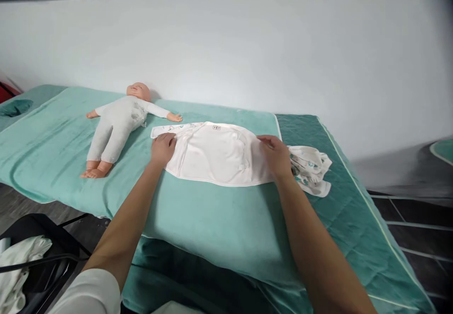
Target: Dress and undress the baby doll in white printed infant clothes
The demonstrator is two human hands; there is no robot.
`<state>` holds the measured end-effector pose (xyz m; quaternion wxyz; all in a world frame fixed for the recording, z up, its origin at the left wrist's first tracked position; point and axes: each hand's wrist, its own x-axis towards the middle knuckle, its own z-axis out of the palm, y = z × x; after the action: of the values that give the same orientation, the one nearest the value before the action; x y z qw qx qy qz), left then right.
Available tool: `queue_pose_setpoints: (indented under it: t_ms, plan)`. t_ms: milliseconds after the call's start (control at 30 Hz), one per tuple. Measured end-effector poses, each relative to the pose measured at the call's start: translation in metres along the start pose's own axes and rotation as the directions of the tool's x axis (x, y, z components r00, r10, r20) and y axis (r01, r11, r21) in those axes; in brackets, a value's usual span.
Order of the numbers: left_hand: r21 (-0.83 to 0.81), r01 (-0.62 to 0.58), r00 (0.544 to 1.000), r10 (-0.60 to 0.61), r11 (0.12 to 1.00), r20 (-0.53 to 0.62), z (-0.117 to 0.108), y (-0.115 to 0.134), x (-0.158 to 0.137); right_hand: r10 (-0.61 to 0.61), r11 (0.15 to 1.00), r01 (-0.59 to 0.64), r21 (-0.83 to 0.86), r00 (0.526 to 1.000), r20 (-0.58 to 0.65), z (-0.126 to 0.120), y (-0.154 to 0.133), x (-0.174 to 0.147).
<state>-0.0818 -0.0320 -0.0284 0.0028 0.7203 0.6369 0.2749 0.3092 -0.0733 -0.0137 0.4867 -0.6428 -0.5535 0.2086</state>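
A white baby garment lies spread out flat on the green bed cover, with a small label at its upper edge and a printed strip along the upper left. My left hand is at its left end, fingers curled onto the fabric. At the right end, my right hand has the cloth between its fingers; part of that grip is hidden by the hand. Just beyond the right hand rests a crumpled printed cloth, white with green figures.
A baby doll in a white suit lies on its back at the left of the green cover. A white wall borders the bed's far side. At lower left, a black chair carries white cloth.
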Motion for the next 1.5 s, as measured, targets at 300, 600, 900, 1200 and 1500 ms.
queue_pose_setpoints:
  t_ms: [300, 600, 900, 1200, 1500]
  plan:
    - [0.063, 0.052, 0.996, -0.056, 0.997, 0.064, 0.001, 0.004, 0.003, 0.093, 0.960, -0.073, -0.271, 0.994, 0.061, -0.036, 0.034, 0.005]
    - [0.038, 0.073, 0.995, -0.076, 0.997, 0.061, 0.001, 0.003, 0.005, -0.164, 0.887, -0.145, 0.439, 0.789, 0.593, -0.033, -0.023, -0.028]
    - [0.012, 0.072, 0.997, -0.072, 0.997, 0.035, 0.001, 0.003, 0.005, -0.092, 0.996, 0.084, 0.038, 0.881, 0.465, -0.027, 0.011, -0.014]
    - [-0.003, 0.058, 0.998, -0.058, 0.998, 0.019, 0.005, -0.004, 0.006, -0.217, 0.973, 0.230, 0.005, 0.910, 0.354, -0.015, 0.005, -0.020]
    - [-0.012, 0.058, 0.998, -0.058, 0.998, 0.011, 0.002, 0.000, 0.006, 0.131, 0.940, -0.100, 0.325, 0.988, -0.076, -0.017, 0.034, 0.014]
